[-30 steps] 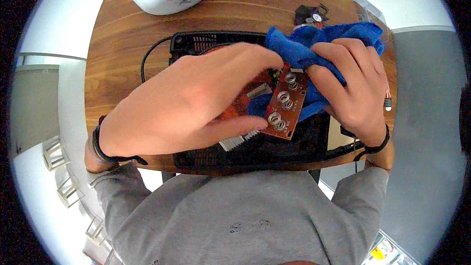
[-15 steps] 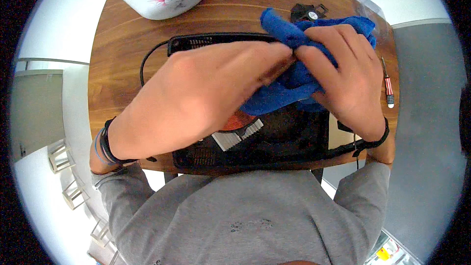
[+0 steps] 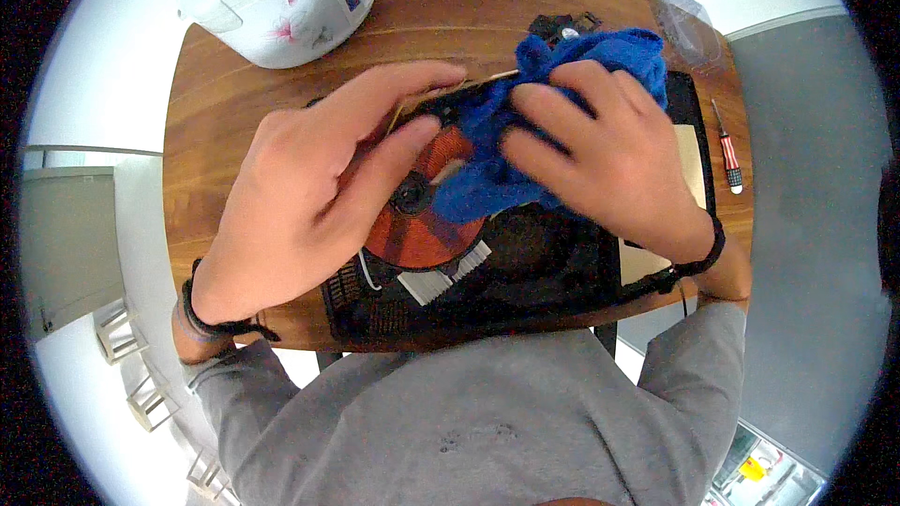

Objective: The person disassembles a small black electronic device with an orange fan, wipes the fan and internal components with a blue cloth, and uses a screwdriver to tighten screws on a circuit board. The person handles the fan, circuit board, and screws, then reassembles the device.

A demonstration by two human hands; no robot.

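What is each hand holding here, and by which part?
The right hand grips a bunched blue cloth near its middle, pressing it on the copper coil. The left hand steadies the coil, fingers on its centre and far edge.

Fluffy blue cloth (image 3: 562, 122), coppery wound coil (image 3: 422, 215), matt black plastic casing (image 3: 525, 272), smooth wooden table (image 3: 441, 9).

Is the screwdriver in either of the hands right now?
No, the screwdriver lies untouched on the table's right edge, while the right hand presses the blue cloth and the left hand steadies the copper coil.
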